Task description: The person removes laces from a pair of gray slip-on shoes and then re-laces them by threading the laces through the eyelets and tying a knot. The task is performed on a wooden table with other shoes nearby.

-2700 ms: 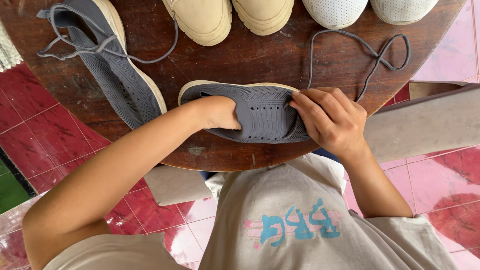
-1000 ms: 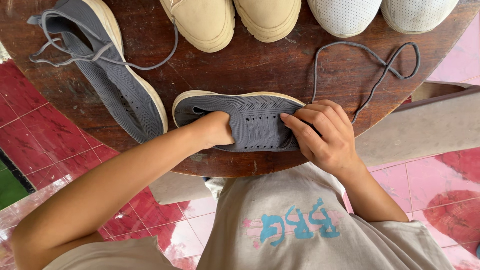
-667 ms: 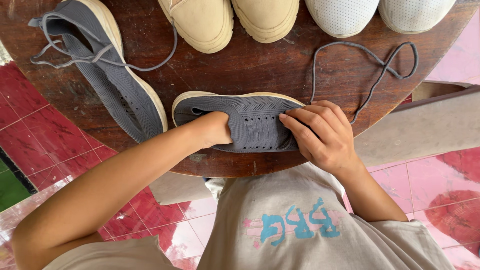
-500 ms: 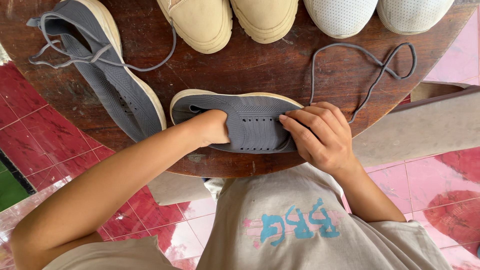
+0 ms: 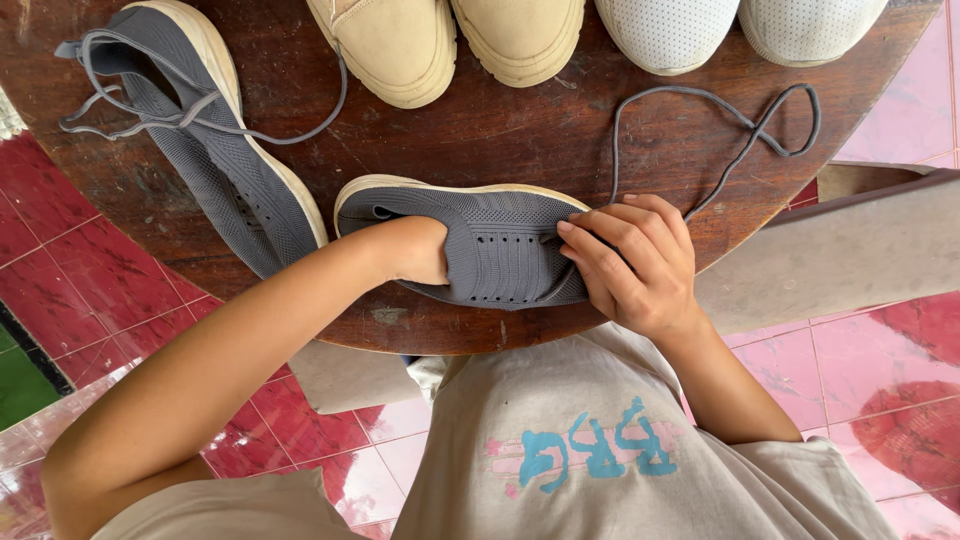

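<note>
A grey knit shoe (image 5: 500, 245) with a cream sole lies on its side near the front edge of a round dark wooden table (image 5: 500, 130). Its eyelet holes face me. My left hand (image 5: 415, 250) is pushed into the shoe's opening, fingers hidden inside. My right hand (image 5: 635, 265) grips the toe end, its fingertips pressing by the eyelets. A loose grey lace (image 5: 740, 125) runs from under my right hand and loops across the table to the right.
A second grey shoe (image 5: 200, 140), laced, lies at the left. Two tan shoes (image 5: 450, 40) and two white perforated shoes (image 5: 740, 30) stand along the far edge. A grey bench (image 5: 840, 255) sits at the right. Red and pink floor tiles (image 5: 100, 290) lie below.
The shoe and both hands have shifted slightly left and up in view. My grip on the shoe is unchanged.
</note>
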